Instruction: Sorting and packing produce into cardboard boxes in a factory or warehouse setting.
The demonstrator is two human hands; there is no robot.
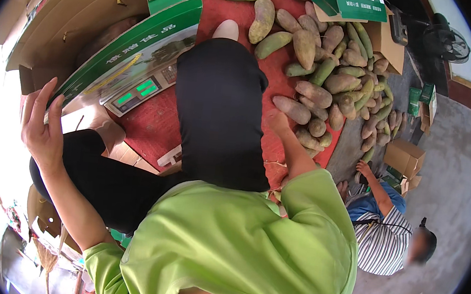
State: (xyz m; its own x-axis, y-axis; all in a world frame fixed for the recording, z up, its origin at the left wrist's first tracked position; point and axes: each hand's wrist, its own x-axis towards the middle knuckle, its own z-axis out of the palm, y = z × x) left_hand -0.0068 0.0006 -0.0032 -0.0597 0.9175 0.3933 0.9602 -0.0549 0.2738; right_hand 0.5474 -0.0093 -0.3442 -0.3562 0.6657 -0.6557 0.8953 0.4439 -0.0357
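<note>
At the left, my left hand is raised beside the corner of a large open cardboard box with a green printed side. Its fingers are stretched apart, and it holds nothing. My right hand is low over the red mat, right by the near end of a brownish-pink root vegetable. Its fingers are small and partly hidden, so I cannot tell whether they grip it. A digital scale with lit green displays stands against the box's near side.
A heap of brownish and green root vegetables covers the red mat's right side and the dark floor beyond. Another open box stands behind it. At the right, a person in a striped shirt reaches toward the heap near small boxes.
</note>
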